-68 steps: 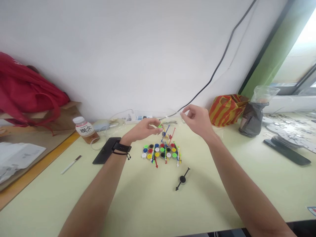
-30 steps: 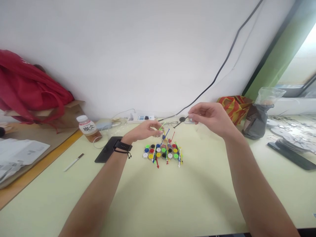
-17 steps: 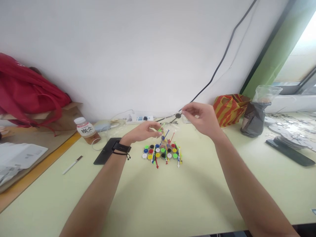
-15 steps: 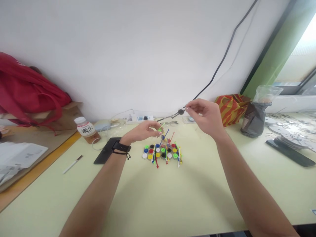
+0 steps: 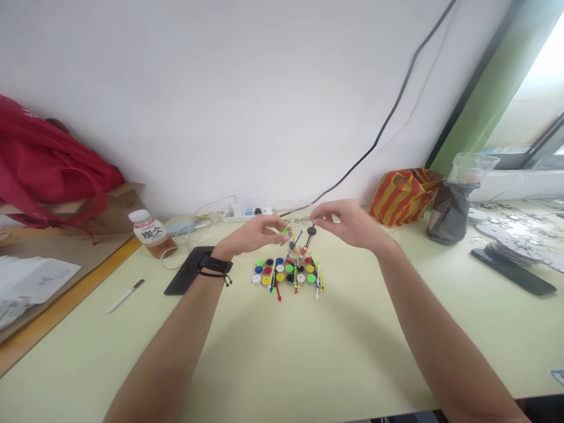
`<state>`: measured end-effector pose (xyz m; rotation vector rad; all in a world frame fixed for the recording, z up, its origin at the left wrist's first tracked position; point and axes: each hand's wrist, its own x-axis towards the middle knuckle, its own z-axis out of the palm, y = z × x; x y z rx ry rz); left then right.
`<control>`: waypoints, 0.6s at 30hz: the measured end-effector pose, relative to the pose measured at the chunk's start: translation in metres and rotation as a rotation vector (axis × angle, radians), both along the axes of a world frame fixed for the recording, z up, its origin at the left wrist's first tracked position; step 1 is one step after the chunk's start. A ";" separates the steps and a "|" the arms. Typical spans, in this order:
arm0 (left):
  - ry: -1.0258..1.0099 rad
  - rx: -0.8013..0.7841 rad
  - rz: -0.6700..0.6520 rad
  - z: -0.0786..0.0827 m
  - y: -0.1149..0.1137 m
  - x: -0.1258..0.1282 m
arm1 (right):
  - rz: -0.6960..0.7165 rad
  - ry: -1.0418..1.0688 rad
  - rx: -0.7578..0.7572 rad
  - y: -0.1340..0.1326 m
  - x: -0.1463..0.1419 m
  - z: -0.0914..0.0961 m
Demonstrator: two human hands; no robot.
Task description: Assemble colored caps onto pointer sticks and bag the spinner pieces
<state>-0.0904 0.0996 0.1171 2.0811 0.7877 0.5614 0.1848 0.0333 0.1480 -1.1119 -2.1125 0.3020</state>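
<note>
My left hand (image 5: 259,235), with a black watch on its wrist, is closed at the fingertips round a thin green stick (image 5: 288,225). The stick belongs to, or stands beside, a small upright piece (image 5: 294,251) with blue and red arrow-tipped sticks poking out. My right hand (image 5: 343,222) pinches a thin black stick with a round black disc (image 5: 312,231), held just right of that piece. Below both hands lie rows of small round discs (image 5: 280,277) in several colours, with coloured arrow sticks (image 5: 318,282) lying across and beside them.
At left stand a drink bottle (image 5: 152,233), a black tablet-like slab (image 5: 187,273) and a pen (image 5: 126,296). A power strip (image 5: 247,212) lies along the wall. To the right are a striped bag (image 5: 399,197), a grey bag (image 5: 452,214) and a phone (image 5: 513,271).
My right hand has moved left and down, bringing the black stick with its disc close to the upright piece. My left hand has stayed in nearly the same place.
</note>
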 end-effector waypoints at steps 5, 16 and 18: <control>-0.030 -0.014 0.005 0.002 -0.002 0.000 | -0.053 0.072 0.074 0.001 -0.002 -0.001; -0.053 -0.002 0.019 0.002 -0.002 0.002 | -0.184 -0.045 0.135 -0.005 -0.020 0.000; -0.056 -0.002 0.018 0.002 -0.002 0.002 | -0.185 -0.097 0.141 -0.004 -0.022 -0.001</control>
